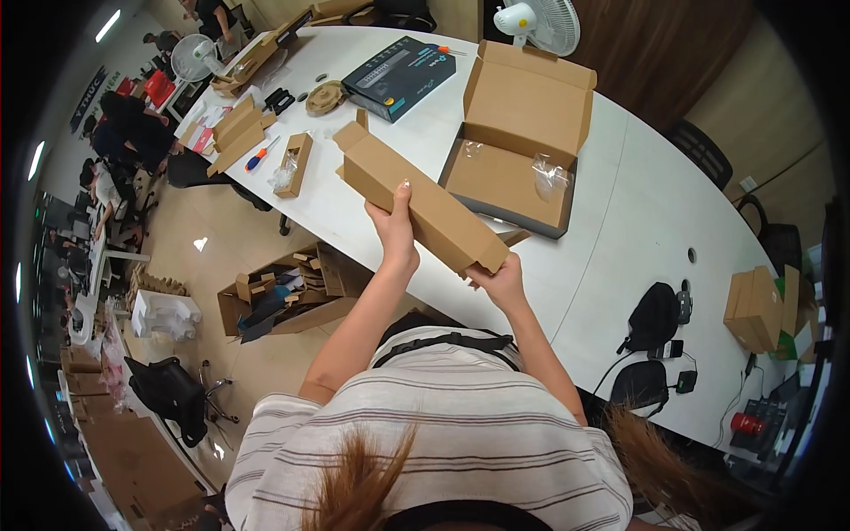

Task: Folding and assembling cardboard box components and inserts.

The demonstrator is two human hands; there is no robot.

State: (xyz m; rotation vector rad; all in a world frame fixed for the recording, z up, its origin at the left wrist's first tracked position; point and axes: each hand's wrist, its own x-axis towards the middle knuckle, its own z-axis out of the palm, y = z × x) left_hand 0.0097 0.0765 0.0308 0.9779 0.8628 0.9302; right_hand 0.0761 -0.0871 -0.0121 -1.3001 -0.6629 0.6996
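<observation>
Hands hold a long cardboard sleeve slantwise above the white desk. Left hand clasps it near the middle, thumb up on its side face; right hand pinches the near end, by the loose flap. Just beyond the sleeve an open box with its lid up lies on the desk, a clear plastic bag inside. A dark flat box sits farther off, a screwdriver to the left.

Matt brown cardboard long box, smooth white table, crinkled clear plastic bag
</observation>
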